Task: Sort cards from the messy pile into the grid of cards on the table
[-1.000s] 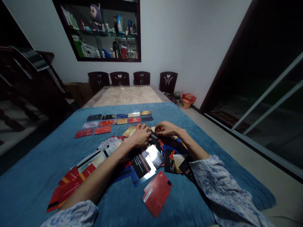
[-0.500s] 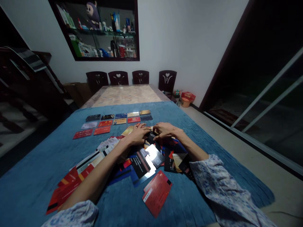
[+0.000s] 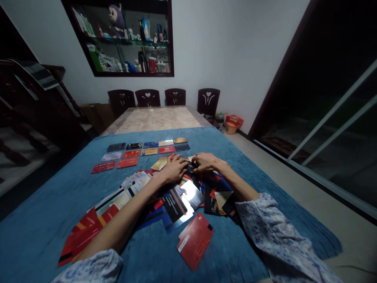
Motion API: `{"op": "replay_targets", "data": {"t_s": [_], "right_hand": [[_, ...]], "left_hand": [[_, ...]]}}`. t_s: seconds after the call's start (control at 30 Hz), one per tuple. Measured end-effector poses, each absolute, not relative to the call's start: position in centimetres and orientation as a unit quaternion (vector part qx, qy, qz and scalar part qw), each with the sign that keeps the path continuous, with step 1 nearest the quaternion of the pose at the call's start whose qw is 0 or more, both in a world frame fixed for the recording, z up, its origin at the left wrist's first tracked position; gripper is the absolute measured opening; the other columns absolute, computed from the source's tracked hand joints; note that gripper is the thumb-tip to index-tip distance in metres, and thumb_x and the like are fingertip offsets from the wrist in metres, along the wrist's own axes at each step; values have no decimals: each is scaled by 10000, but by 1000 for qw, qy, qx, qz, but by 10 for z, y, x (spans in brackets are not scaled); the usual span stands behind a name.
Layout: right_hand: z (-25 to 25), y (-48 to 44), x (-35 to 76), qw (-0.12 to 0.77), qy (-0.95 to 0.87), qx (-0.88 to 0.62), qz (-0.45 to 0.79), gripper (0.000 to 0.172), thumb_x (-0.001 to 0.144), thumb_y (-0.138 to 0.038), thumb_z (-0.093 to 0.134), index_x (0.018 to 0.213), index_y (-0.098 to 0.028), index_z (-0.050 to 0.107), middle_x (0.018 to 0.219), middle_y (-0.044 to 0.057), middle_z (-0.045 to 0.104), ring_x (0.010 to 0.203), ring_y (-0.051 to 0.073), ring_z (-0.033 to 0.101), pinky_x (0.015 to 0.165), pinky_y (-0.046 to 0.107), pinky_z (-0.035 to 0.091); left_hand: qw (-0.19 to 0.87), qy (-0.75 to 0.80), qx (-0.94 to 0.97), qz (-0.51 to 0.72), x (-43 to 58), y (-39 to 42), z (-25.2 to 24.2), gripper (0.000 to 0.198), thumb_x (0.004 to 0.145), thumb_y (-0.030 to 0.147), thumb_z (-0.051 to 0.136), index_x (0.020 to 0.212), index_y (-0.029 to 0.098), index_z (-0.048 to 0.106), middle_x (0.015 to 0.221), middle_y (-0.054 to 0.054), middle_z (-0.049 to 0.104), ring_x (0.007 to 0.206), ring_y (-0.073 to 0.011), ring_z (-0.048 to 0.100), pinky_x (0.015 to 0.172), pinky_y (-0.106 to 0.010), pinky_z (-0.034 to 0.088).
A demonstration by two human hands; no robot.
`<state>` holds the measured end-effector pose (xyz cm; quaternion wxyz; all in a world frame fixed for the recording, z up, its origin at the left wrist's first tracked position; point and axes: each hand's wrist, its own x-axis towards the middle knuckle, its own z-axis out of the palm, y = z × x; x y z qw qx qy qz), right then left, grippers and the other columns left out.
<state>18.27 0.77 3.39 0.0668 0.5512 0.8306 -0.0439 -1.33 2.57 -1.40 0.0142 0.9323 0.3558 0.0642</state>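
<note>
My left hand lies over the far part of a loose heap of plastic cards, its fingers apart and touching the cards under them. Just right of it, my right hand has its thumb and fingers closed on a black card, partly hidden by both hands. Nearer to me in the heap are a silver card and a black card with a magnetic stripe. A gold card shows beyond my left wrist.
Beyond the heap, several cards lie in rows, among them a red card. More red cards fan out beside my left forearm; another red card lies in front. A blue cloth covers the table's near part. Chairs stand behind.
The black card between my hands has shifted slightly right, along with my right hand. My left hand stays nearly in place, and the rows of cards are the same.
</note>
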Motion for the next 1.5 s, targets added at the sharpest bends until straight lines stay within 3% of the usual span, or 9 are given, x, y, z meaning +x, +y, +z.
{"op": "replay_targets", "data": {"t_s": [0.43, 0.6, 0.87, 1.07, 1.5], "right_hand": [[30, 18, 207, 19, 857, 511, -63, 441, 755, -322, 657, 1176, -218, 738, 1080, 89, 742, 932, 219, 666, 673, 240, 432], [34, 19, 216, -5, 846, 522, -111, 402, 741, -290, 669, 1126, -228, 771, 1002, 62, 760, 846, 189, 670, 665, 224, 436], [48, 14, 222, -53, 853, 494, -160, 311, 799, -223, 596, 1029, -186, 801, 961, 59, 781, 849, 181, 681, 736, 224, 456], [46, 15, 224, -88, 855, 491, -140, 310, 852, -205, 527, 1001, -171, 797, 875, 54, 770, 750, 163, 641, 697, 239, 433], [40, 20, 221, -147, 872, 462, -72, 295, 898, -192, 494, 984, -140, 772, 878, 73, 733, 785, 154, 612, 711, 228, 392]], "left_hand": [[11, 370, 924, 92, -16, 24, -8, 327, 949, 337, 517, 1227, 260, 671, 1305, -102, 632, 1294, -347, 394, 1030, -607, 331], [32, 359, 924, 130, -13, 28, -12, 311, 940, 257, 523, 1199, 254, 695, 1298, -84, 659, 1295, -333, 399, 1034, -578, 327], [33, 355, 914, 194, -11, 28, -10, 342, 893, 148, 512, 1122, 256, 742, 1098, -73, 745, 1183, -290, 505, 999, -516, 352], [63, 398, 881, 247, -11, 29, -7, 305, 889, 155, 500, 947, 229, 790, 977, -79, 730, 1038, -253, 596, 934, -438, 443], [81, 432, 841, 317, -13, 41, -12, 261, 869, 168, 552, 992, 199, 781, 979, -71, 750, 918, -210, 650, 889, -348, 519]]}}
